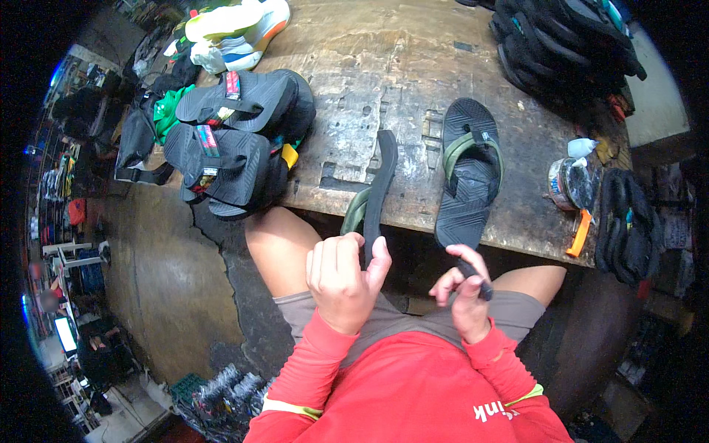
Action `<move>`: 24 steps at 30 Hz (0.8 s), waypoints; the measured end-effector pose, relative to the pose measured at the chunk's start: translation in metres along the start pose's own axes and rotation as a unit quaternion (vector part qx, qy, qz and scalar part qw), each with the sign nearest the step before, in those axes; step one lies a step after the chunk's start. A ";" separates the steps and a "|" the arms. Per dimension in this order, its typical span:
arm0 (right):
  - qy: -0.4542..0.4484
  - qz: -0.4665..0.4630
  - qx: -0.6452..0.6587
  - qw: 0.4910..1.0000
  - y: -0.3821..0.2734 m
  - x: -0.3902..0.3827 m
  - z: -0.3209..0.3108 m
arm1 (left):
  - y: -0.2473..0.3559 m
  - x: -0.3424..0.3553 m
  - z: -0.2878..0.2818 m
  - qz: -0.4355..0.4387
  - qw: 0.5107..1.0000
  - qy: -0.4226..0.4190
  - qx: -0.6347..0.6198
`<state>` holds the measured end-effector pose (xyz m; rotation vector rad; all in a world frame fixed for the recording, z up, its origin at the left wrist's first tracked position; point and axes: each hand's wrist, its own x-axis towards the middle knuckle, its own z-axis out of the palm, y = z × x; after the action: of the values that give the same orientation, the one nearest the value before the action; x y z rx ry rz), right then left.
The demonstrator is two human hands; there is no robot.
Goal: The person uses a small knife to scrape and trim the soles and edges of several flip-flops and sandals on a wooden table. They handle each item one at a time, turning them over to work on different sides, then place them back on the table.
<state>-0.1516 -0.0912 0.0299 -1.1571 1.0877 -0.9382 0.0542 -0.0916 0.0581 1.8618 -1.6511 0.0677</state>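
My left hand (341,275) is closed on the heel end of a black flip-flop (382,188), which is turned on edge so its thin side faces up. The flip-flop's green strap (356,211) shows to the left of the sole. In my right hand (464,295) is a short dark rod-shaped tool (475,279), gripped between thumb and fingers; its exact kind does not show. Just beyond that hand lies another black flip-flop (467,184) with a green strap, sole down on the wooden table (399,70), its heel at the front edge.
Black flip-flops with patterned straps (236,162) are stacked at the left. Behind them sit pale sports shoes (240,33). More black footwear (565,52) is piled at the far right. A tin (567,184), a small white bottle (582,147) and an orange-handled tool (579,235) stand near the right edge.
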 end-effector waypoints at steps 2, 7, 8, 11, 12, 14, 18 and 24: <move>0.017 -0.003 -0.046 0.999 -0.005 0.012 0.000 | -0.002 -0.001 -0.001 0.008 1.000 -0.002 -0.004; 0.030 -0.012 0.051 0.998 -0.018 0.040 0.013 | -0.012 -0.003 0.003 0.014 1.000 0.018 0.016; 0.041 -0.012 0.072 0.997 -0.022 0.045 0.015 | -0.015 -0.002 0.004 0.029 0.999 0.027 0.000; 0.025 -0.050 0.134 0.989 -0.035 0.060 0.019 | -0.026 0.000 0.005 0.075 0.995 0.032 -0.052; 0.009 -0.073 0.155 0.985 -0.039 0.064 0.021 | -0.029 0.001 0.005 0.091 0.993 0.026 -0.075; -0.039 -0.115 0.144 0.982 -0.046 0.072 0.022 | -0.034 0.001 0.005 0.108 0.989 0.015 -0.100; -0.079 -0.106 0.119 0.984 -0.053 0.079 0.032 | -0.038 0.001 0.001 0.106 0.983 -0.005 -0.150; -0.139 -0.319 -0.052 0.936 -0.038 0.099 0.050 | -0.029 -0.001 -0.004 0.020 0.982 -0.014 -0.186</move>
<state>-0.0813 -0.1817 0.0542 -1.7248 0.5304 -1.1690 0.0819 -0.0884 0.0481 1.5518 -1.5936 -0.2350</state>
